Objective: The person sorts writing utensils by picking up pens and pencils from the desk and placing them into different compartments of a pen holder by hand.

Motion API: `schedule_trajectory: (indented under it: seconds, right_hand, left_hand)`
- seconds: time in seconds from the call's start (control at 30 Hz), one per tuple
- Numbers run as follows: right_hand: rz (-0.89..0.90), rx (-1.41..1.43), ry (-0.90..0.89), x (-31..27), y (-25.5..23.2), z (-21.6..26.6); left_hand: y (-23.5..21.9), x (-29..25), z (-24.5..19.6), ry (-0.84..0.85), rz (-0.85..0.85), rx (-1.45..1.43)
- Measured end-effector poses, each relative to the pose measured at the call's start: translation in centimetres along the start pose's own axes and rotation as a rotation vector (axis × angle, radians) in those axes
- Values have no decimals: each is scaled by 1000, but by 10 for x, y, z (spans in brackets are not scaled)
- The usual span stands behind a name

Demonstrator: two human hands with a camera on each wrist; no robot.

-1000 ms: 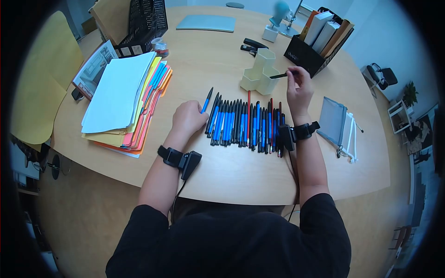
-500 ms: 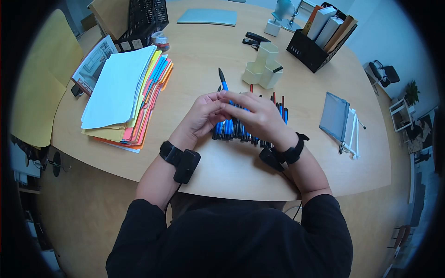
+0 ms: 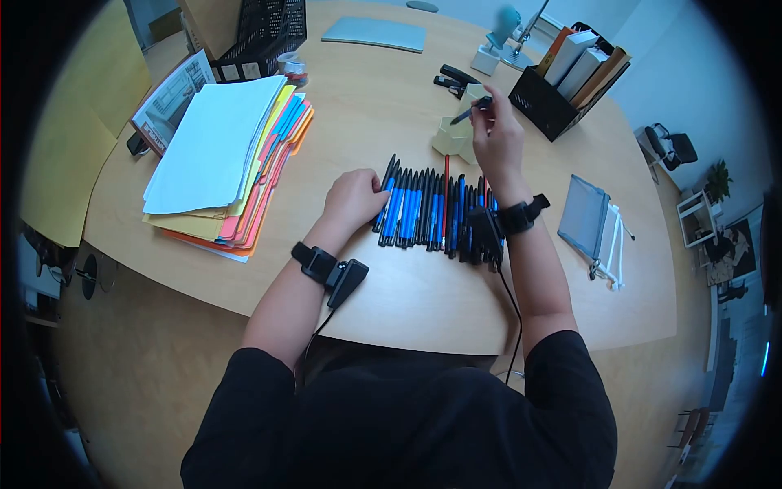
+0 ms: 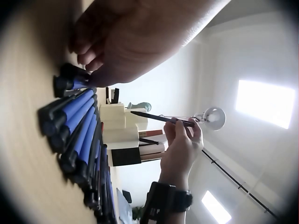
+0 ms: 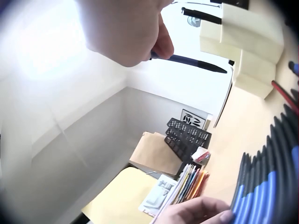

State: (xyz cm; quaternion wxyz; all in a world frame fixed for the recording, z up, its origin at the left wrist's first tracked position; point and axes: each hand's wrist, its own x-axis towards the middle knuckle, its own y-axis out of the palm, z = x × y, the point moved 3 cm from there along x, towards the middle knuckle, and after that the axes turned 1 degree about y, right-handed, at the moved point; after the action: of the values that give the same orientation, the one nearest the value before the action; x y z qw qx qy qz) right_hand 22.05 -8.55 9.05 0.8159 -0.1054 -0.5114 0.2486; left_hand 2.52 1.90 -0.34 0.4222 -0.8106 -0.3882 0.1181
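My right hand (image 3: 498, 140) pinches a blue-and-black pen (image 5: 187, 61), raised and slanted beside the cream pen holder (image 3: 446, 140) with several hexagonal cups. The holder is partly behind that hand in the head view. One black pen (image 5: 201, 15) stands in a cup in the right wrist view. A side-by-side row of pens (image 3: 428, 208), mostly blue and black with a few red ones, lies on the table. At the row's left end, my left hand (image 3: 355, 199) pinches a blue pen (image 4: 80, 84) between thumb and fingers, low at the tabletop.
Left of the hands lies a stack of papers and coloured folders (image 3: 220, 155). A stapler (image 3: 460, 75) is behind the holder, with a black file box (image 3: 542, 102) to its right. On the right is a grey zip pouch (image 3: 583, 210). A closed laptop (image 3: 375, 34) lies farther back.
From the holder, my right hand came down to the left hand over the row, then went back up with a pen. My left hand lowered to the row's left end.
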Motion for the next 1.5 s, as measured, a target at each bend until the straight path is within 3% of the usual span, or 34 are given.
schedule_trajectory:
  seconds: [0.03,0.2,0.33,0.4,0.5,0.53,0.6,0.63,0.7,0.83,0.93,0.97,1.07,1.1,1.17,1.2,1.23,1.3,1.5]
  right_hand:
    - [40,-75,51,2,6,-8]
    - [191,-234,112,-8,28,-39]
    - [208,-142,151,-14,14,-22]
    - [123,-143,50,-18,0,-9]
    - [147,-71,40,-28,-16,13]
    - [147,-70,43,-33,-21,21]
    - [355,111,-100,-46,-21,44]
    - [352,113,-100,-51,-20,52]
    - [493,96,-383,-65,-11,75]
    - [500,184,-414,-73,-4,81]
    - [430,230,-451,-70,-10,82]
    - [380,263,-391,-64,-17,81]
    - [117,185,-299,-42,-53,75]
    - [-48,126,-358,-34,-65,65]
    - [-215,194,-179,-22,-87,39]
    - [-238,301,-108,-17,-95,30]
    - [-252,296,-67,-14,-99,20]
    - [-246,194,-8,-13,-99,-6]
    - [-105,155,233,-23,-58,-57]
  left_hand:
    - [1,-1,0,-31,82,20]
    - [2,2,6,-51,122,27]
    - [4,5,8,-114,251,-79]
    - [8,5,9,-129,294,-116]
    - [10,7,12,-170,352,-203]
    - [9,8,13,-224,368,-372]
    - [4,5,8,-299,413,-708]
    - [0,4,6,-298,413,-704]
    - [-1,-1,-5,-195,580,-1324]
    - [-1,-12,-18,-100,643,-1562]
    - [-1,-11,-19,-59,605,-1528]
    - [-3,-9,-21,-57,608,-1525]
    - [-3,-4,-17,-189,376,-851]
    - [2,-4,-13,-189,378,-851]
    - [11,-2,-5,-85,292,-488]
    - [10,-4,-5,-17,211,-269]
    - [8,-8,-9,-16,210,-270]
    - [2,-13,-17,-26,219,78]
    - [-1,-11,-17,-94,288,73]
